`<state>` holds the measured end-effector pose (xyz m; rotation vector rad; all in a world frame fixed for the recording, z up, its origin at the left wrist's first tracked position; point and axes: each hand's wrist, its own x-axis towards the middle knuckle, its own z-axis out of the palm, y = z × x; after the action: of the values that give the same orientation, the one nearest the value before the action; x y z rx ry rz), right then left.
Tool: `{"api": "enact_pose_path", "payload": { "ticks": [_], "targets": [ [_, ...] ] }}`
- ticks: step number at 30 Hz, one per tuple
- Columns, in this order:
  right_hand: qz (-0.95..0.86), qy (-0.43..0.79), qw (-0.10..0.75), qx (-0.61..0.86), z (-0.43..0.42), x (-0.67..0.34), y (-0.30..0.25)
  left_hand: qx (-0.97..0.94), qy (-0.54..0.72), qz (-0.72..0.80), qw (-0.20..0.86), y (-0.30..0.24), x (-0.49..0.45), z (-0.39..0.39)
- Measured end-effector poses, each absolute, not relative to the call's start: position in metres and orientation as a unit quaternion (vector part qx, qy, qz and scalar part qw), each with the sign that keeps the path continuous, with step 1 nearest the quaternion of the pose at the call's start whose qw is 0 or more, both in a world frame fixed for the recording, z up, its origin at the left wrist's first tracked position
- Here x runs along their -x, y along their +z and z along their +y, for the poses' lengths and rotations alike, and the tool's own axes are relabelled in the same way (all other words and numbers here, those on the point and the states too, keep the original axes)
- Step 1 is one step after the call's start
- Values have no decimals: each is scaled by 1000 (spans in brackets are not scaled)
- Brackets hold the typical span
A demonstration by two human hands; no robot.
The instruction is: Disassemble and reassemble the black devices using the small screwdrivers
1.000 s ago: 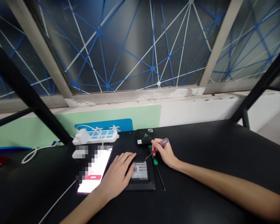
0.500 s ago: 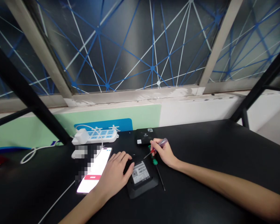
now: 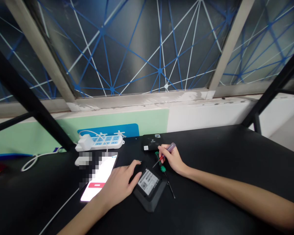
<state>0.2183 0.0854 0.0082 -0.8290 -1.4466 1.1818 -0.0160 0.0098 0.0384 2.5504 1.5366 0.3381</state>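
My right hand (image 3: 171, 156) holds a screwdriver (image 3: 171, 147) with a clear purple handle and a red collar. Its thin tip points down at the upper right edge of a black wedge-shaped device (image 3: 150, 202), which lies label side up. My left hand (image 3: 122, 181) is open. Its index fingertip reaches a tiny metal piece, perhaps a screw (image 3: 140, 161), while the thumb lies along the device's left side. Whether the fingertip touches that piece is hard to tell. A second screwdriver (image 3: 163, 169) with a green handle lies partly under my right hand, its shaft pointing toward me.
A lit phone (image 3: 98, 179) lies beneath my left wrist. Behind it stands a white power strip (image 3: 109, 142) with a plug and cables. A flat black box (image 3: 152, 142) sits near the wall. Black metal posts (image 3: 262, 98) rise on both sides of the black table (image 3: 222, 150).
The black device has turned on the table, so a corner now points toward me. My left index finger has stretched out to the tiny metal piece. The held screwdriver's tip has moved slightly right.
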Motion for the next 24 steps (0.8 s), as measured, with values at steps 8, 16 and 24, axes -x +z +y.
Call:
{"api": "enact_pose_path", "payload": {
  "ticks": [8, 16, 24],
  "targets": [
    [-601, 516, 515, 327, 84, -220, 9, -874, 78, 476, 53, 36, 19, 7],
    [-603, 522, 511, 320, 81, -220, 9, -846, 70, 526, 49, 36, 14, 7],
    [-644, 435, 537, 328, 76, -223, 5, -843, 63, 533, 42, 32, 13, 10]
  ]
}}
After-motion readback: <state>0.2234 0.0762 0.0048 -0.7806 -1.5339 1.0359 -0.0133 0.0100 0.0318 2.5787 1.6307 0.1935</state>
